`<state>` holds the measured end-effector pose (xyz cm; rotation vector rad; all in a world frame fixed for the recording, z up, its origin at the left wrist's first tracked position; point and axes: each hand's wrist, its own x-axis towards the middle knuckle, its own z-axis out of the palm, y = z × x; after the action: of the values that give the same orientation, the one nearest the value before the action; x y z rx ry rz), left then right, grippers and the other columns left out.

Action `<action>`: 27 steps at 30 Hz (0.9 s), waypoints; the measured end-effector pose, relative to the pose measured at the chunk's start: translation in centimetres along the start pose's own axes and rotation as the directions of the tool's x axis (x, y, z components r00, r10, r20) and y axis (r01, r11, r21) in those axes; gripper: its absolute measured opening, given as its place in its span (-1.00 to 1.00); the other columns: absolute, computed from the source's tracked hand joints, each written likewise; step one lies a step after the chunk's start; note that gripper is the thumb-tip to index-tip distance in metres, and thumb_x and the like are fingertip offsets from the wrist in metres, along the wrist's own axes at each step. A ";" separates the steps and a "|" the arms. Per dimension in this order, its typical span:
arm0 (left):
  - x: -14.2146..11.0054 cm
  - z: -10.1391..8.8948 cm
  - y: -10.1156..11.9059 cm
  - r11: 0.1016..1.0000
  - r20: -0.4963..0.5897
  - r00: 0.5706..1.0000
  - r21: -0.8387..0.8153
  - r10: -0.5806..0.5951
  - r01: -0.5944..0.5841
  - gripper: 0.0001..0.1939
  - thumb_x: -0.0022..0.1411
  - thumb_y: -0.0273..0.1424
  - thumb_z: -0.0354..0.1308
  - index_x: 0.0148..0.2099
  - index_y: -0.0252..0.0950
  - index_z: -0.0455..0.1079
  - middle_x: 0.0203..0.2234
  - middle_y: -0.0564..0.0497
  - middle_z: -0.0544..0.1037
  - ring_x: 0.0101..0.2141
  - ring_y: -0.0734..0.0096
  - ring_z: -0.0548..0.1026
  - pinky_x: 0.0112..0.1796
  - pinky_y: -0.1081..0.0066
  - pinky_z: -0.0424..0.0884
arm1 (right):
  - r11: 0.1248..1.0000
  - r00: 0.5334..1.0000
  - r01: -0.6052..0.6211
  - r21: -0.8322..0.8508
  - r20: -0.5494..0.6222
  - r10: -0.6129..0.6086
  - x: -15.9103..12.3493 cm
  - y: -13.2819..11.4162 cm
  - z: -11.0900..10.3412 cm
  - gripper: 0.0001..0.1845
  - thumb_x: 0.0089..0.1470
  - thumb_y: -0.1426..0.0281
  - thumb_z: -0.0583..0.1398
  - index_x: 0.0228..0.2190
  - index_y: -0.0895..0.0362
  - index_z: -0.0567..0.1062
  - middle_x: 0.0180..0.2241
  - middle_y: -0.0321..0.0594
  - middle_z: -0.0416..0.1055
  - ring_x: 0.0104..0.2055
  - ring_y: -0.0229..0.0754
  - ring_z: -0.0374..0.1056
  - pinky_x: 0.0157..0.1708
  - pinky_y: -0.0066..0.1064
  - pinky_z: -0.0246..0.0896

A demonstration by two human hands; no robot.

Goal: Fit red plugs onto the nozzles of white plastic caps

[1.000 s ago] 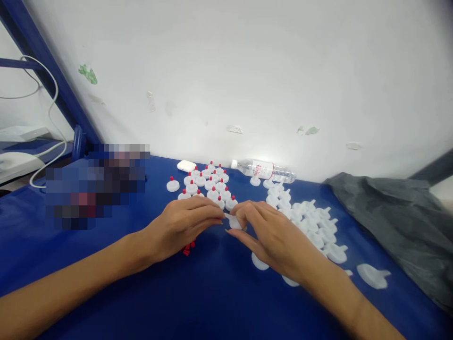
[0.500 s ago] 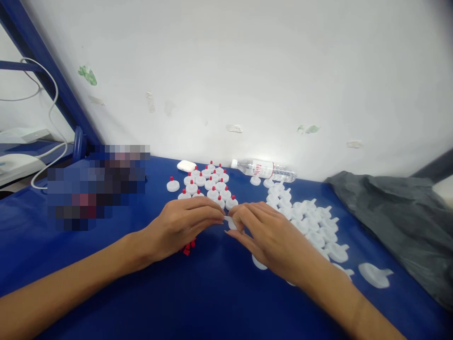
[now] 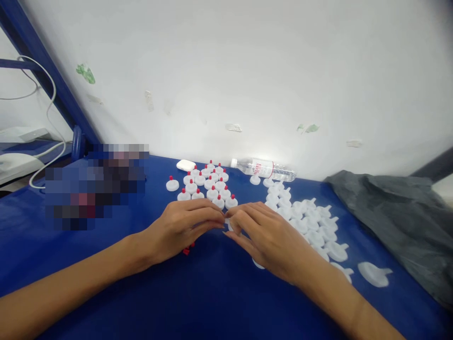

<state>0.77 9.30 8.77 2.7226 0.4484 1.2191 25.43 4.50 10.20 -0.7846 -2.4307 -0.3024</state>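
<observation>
My right hand (image 3: 267, 233) is closed around a white nozzle cap (image 3: 230, 225), which is mostly hidden by the fingers. At the spout of that cap, the pinched fingertips of my left hand (image 3: 189, 219) meet those of the right; anything small between them is hidden. Below my left hand lie a few loose small red caps (image 3: 186, 251), partly covered by it. Beyond the hands stand several white nozzle caps with red tips (image 3: 191, 187). Around and beyond my right hand spread several white nozzle caps without red tips (image 3: 316, 225), many lying tilted.
A clear plastic bottle (image 3: 279, 171) lies against the wall, with a small white case (image 3: 186, 165) to its left. Dark grey plastic sheeting (image 3: 375, 208) covers the right side of the blue table (image 3: 212, 302). A white cable (image 3: 53, 101) hangs at left.
My fingertips have come together over the spout of the white nozzle cap, hiding more of it. The things on the table stay where they were.
</observation>
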 end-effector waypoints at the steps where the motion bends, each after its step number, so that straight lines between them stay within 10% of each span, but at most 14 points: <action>1: 0.0 0.1 0.0 1.000 -0.007 1.000 0.012 -0.007 0.007 -0.91 0.57 -0.47 0.21 0.02 -0.26 0.55 -0.19 0.01 0.74 -0.21 0.50 0.72 -0.11 0.56 0.65 | 1.000 1.000 -0.006 0.003 -0.016 0.006 0.0 0.0 0.0 -0.84 0.52 0.50 0.11 -0.18 0.04 0.35 -0.21 -0.22 0.59 -0.12 -0.08 0.64 -0.11 -0.20 0.60; 6: 0.1 0.1 -0.4 0.994 -0.033 0.999 0.104 -0.009 0.013 -0.86 0.56 -0.36 0.23 0.06 -0.31 0.53 -0.20 -0.03 0.73 -0.21 0.41 0.69 -0.13 0.45 0.64 | 0.999 0.992 -0.016 0.038 -0.128 0.021 0.2 -0.3 -0.3 -0.85 0.51 0.52 0.14 -0.17 0.04 0.36 -0.18 -0.17 0.63 0.09 -0.06 0.63 0.06 -0.24 0.62; 17: 0.1 0.6 -0.4 0.994 -0.047 0.998 0.103 0.048 -0.043 -0.81 0.64 -0.37 0.10 0.00 -0.31 0.53 -0.35 -0.04 0.70 -0.37 0.39 0.60 -0.32 0.40 0.59 | 0.979 0.983 0.074 -0.192 -0.151 -0.104 0.7 -1.1 -0.3 -0.68 0.50 0.53 0.16 -0.32 0.20 0.62 -0.25 -0.09 0.68 -0.11 0.00 0.68 0.00 -0.21 0.70; 27: 0.3 0.5 0.6 0.999 -0.085 0.996 0.046 -0.019 0.023 -0.82 0.54 -0.54 0.15 -0.10 -0.33 0.59 -0.48 -0.01 0.69 -0.51 0.40 0.58 -0.48 0.45 0.52 | 1.000 0.984 0.002 -0.008 -0.179 -0.003 0.3 -1.5 0.8 -0.66 0.50 0.58 0.11 -0.25 0.11 0.62 -0.41 -0.27 0.56 0.01 -0.12 0.66 0.08 -0.38 0.66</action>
<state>1.44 8.87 8.77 2.7052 0.5205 1.3389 24.00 3.70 9.69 -0.7258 -2.2634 -0.3674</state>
